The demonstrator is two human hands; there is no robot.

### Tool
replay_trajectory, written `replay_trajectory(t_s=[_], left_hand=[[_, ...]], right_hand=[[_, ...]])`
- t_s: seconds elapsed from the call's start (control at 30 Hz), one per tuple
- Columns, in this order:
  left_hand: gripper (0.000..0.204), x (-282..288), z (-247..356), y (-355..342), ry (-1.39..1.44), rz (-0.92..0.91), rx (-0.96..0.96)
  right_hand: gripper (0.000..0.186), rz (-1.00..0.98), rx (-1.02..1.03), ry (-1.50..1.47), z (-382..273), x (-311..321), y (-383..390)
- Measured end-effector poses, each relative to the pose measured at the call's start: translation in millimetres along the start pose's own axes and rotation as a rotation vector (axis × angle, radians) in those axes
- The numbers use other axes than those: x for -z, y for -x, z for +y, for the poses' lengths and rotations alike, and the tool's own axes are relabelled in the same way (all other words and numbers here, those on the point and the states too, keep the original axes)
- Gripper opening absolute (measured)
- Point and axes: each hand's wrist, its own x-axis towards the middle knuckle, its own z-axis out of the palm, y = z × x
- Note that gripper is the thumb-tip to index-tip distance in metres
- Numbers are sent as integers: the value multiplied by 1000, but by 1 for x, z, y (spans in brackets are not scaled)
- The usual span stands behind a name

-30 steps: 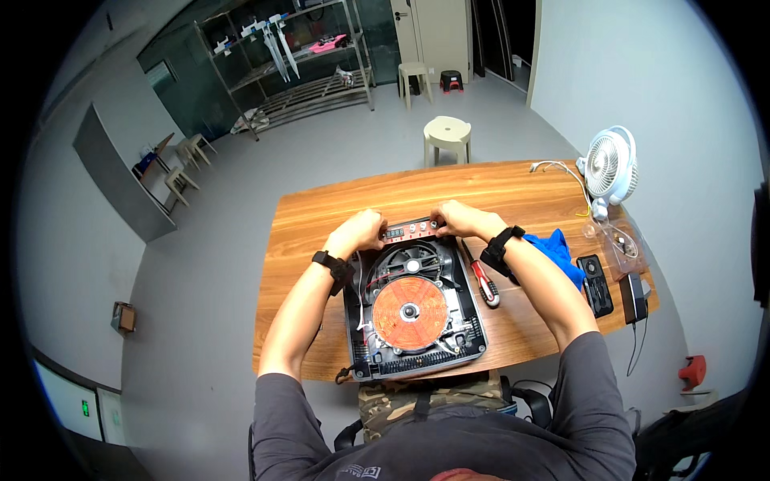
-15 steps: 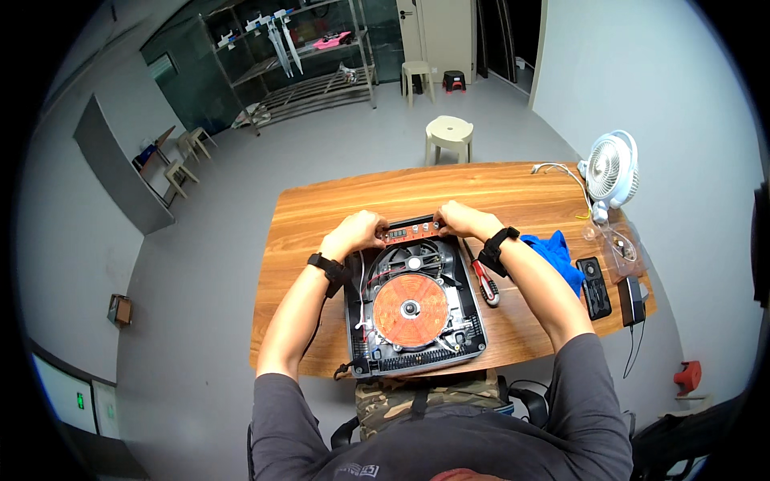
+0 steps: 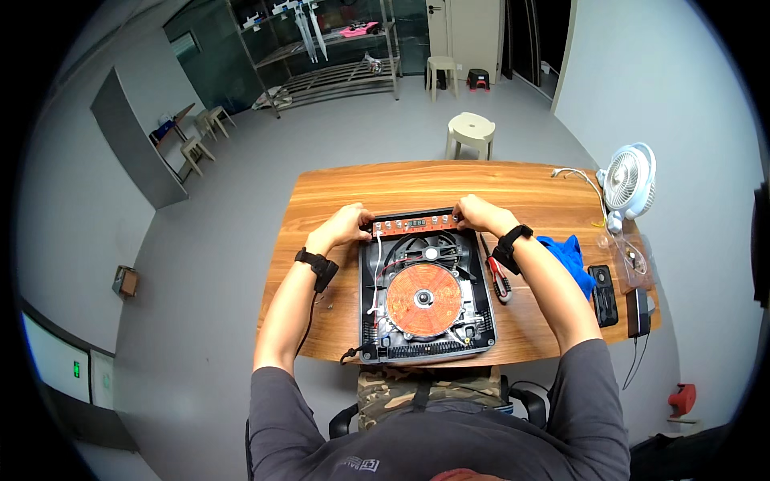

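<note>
An opened black appliance housing lies on the wooden table, with a round orange coil, a black fan and loose wires inside. A narrow orange control board with a display and buttons lies along its far end. My left hand grips the board's left end at the housing edge, fingers curled. My right hand is closed round its right end, thumb and fingers at the edge. A red-and-black screwdriver lies just right of the housing.
On the table: a blue cloth, a black case, a black adapter, a clear bag and a white fan with cables. A cream stool stands beyond; metal shelving is at the back.
My hands are slightly farther apart, showing more of the control board between them, including buttons at its left. The whole view has shifted, with the housing now higher and further right in the picture.
</note>
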Motion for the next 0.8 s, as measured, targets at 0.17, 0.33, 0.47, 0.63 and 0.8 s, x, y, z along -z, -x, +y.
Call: replay_trajectory(t_s=[0.17, 0.33, 0.47, 0.63, 0.8], left_hand=[[45, -5, -2, 0, -2, -3, 5], [43, -15, -9, -2, -56, 18, -30], [44, -14, -11, 2, -22, 60, -47], [46, -11, -3, -3, -6, 31, 11], [42, -15, -7, -5, -5, 25, 27]], right_hand=[[32, 4, 29, 14, -2, 2, 0], [20, 32, 34, -2, 2, -4, 0], [20, -25, -2, 23, -11, 3, -1], [21, -28, -61, 30, -12, 2, -1], [24, -14, -38, 32, -9, -1, 0]])
